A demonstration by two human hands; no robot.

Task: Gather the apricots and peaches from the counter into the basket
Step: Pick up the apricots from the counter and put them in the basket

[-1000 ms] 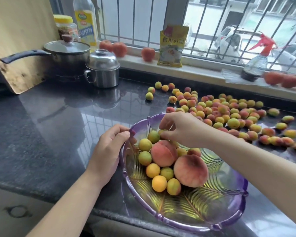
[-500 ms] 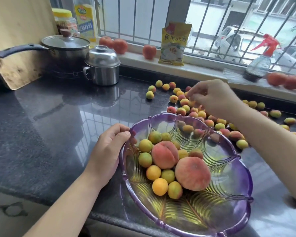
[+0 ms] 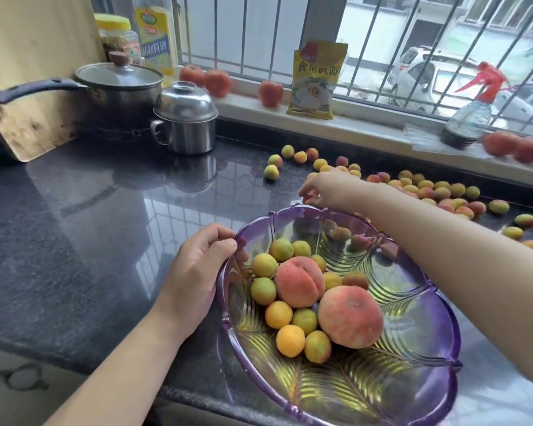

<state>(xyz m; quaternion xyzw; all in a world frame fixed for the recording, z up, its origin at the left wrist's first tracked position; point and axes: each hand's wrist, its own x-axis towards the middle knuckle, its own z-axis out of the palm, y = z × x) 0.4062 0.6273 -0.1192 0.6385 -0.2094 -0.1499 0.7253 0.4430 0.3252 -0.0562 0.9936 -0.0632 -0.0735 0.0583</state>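
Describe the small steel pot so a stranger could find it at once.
Start at the black counter and look to its back left, where a saucepan with a glass lid and long dark handle sits. The small steel pot stands just right of it, toward the window. Unlike the saucepan, it has a domed metal lid and a small loop handle on its side.

Bright window daylight, glare on glossy counter (edges bowed, blurred)

two bare forearms, no sleeves, left hand, right hand, nothing worn
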